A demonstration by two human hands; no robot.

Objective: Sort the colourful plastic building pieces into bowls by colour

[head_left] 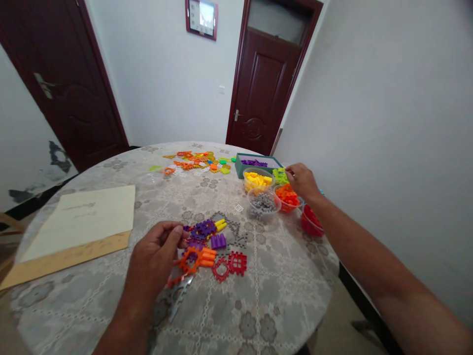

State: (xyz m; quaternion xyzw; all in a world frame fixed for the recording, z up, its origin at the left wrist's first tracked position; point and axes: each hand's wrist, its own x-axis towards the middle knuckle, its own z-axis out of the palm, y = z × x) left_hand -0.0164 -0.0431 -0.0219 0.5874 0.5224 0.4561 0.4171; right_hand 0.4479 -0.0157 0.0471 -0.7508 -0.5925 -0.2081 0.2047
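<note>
My left hand (157, 251) is closed in a pinch at the edge of a purple interlocking toy piece (204, 229) with toothed edges. Around its fingers lie an orange gear-shaped piece (190, 260), a ribbed purple block (218, 241), yellow pegs (220, 225), a red ring gear (220, 269) and a red square piece (237, 263). Grey toothed pieces (240, 240) lie just to the right. My right hand (301, 178) reaches over the light-green pieces (280, 176), its fingertips pinched beside them. Whatever sits between those fingertips is too small to make out.
Tubs of yellow pieces (257, 179), grey pieces (263, 202), orange pieces (287, 196) and red pieces (312, 222) stand at the right. Behind them is a green box (239, 167) with purple pieces. Mixed pieces (192, 163) are scattered farther back; paper sheets (84, 217) lie left.
</note>
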